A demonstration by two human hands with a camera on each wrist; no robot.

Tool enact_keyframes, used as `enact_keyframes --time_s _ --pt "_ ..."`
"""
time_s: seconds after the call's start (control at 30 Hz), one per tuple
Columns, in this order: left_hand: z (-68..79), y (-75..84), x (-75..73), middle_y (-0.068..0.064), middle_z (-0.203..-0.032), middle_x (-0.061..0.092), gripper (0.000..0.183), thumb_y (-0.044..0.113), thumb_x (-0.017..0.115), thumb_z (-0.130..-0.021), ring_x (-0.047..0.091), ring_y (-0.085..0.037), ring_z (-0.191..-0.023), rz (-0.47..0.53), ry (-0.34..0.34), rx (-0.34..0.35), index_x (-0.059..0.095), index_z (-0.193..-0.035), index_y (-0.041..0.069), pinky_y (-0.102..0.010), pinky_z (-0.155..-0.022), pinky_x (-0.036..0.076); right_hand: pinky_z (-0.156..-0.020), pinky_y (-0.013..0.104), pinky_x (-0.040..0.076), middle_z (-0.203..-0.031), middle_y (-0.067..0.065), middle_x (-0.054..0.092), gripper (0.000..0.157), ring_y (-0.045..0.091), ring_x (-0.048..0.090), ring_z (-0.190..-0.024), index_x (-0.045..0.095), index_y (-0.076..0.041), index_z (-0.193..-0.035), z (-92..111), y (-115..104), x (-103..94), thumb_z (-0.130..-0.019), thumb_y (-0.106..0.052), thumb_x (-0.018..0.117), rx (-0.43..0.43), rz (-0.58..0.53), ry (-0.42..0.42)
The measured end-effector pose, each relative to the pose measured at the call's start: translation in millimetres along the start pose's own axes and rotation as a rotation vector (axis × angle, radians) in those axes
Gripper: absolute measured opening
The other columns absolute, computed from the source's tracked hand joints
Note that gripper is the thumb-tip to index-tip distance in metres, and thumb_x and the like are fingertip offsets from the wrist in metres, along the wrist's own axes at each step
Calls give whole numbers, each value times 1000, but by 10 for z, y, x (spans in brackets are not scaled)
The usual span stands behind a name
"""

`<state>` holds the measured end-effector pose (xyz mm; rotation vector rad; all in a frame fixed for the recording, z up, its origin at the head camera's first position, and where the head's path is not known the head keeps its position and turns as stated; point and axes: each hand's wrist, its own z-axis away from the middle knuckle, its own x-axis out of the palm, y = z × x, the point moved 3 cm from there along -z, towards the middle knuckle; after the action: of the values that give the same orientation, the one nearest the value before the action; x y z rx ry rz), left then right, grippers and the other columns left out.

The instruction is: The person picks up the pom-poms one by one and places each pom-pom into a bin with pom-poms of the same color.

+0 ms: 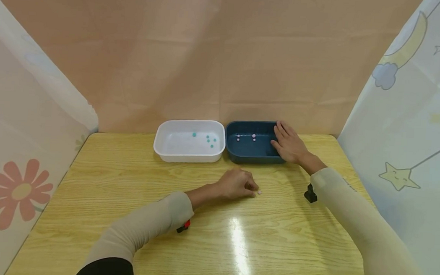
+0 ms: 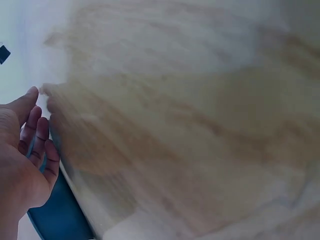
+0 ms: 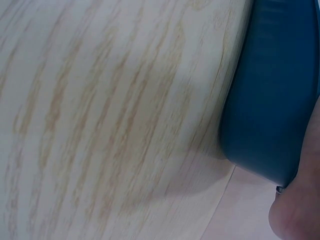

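My left hand (image 1: 237,183) is over the table in front of the two trays, with its fingers loosely bent. Just beyond its fingertips lies a small pale pink bead (image 1: 260,192) on the wood; whether they touch it I cannot tell. In the left wrist view the thumb and bent fingers of the left hand (image 2: 25,145) show at the left edge. Across the right end of the dark blue tray (image 1: 254,156) rests my right hand (image 1: 289,144), fingers straight. Several pink beads (image 1: 253,136) lie inside that tray. Only part of the right hand (image 3: 300,205) shows in its wrist view.
A white tray (image 1: 188,158) with several teal beads (image 1: 208,141) stands directly left of the blue one. Both stand on the wooden table (image 1: 198,249) near its back edge, before a tan backdrop (image 1: 224,62). Patterned sheets (image 1: 424,137) hang at both sides.
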<state>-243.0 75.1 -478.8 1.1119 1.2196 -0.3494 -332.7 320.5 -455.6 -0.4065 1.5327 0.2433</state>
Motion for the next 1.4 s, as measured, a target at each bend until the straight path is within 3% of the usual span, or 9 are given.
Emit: enact_keyframes --time_s 0.57,1.1,1.4 --pt "-61 20 55 14 -101 76 17 34 82 -95 66 5 -87 -11 -2 6 86 -110 25 -13 -68 48 -131 55 3 -173 32 5 67 46 1 -162 15 16 -162 -2 -17 -6 -116 -31 32 11 7 -3" --pt "-102 30 63 17 -99 76 12 36 82 -95 67 5 -91 -10 -4 -30 87 -104 30 -16 -71 50 -131 54 -1 -173 31 0 67 45 -3 -162 11 15 -163 -2 -22 -9 -117 -29 32 22 10 -29" --pt "-120 30 82 18 -98 76 10 36 81 -96 66 6 -90 -10 -14 -29 87 -103 30 -15 -70 49 -131 54 -1 -173 31 2 69 45 -3 -162 12 15 -162 18 -15 -1 -117 -34 30 17 -6 -13"
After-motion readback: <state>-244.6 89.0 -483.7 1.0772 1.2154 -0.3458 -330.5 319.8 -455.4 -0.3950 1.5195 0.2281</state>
